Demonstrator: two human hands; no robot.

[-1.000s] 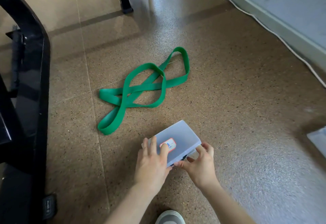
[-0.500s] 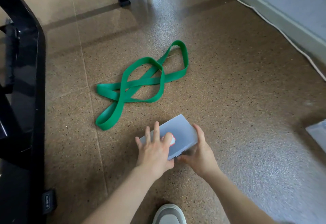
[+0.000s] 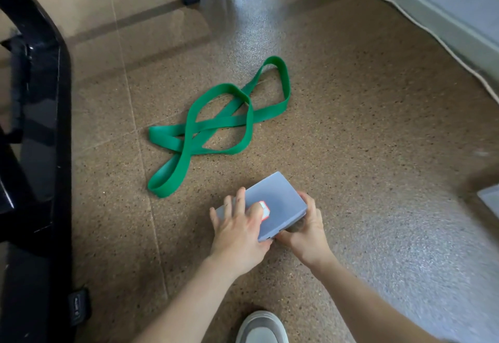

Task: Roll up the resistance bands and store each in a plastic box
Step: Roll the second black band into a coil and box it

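Broadly, the speckled floor (image 3: 378,153) fills the view, with a black frame (image 3: 40,126) along 9 o'clock. Near centre the green resistance band (image 3: 224,122) lies loose and unrolled. At 5 o'clock from it sits the closed plastic box (image 3: 280,202). The left hand (image 3: 240,229) presses flat fingers on its lid, and the right hand (image 3: 305,232) curls round its 4 o'clock edge.

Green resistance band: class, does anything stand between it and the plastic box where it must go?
Only bare floor lies between the green resistance band and the plastic box. The lid looks shut, though, the left hand flat on it and the right hand gripping its side.
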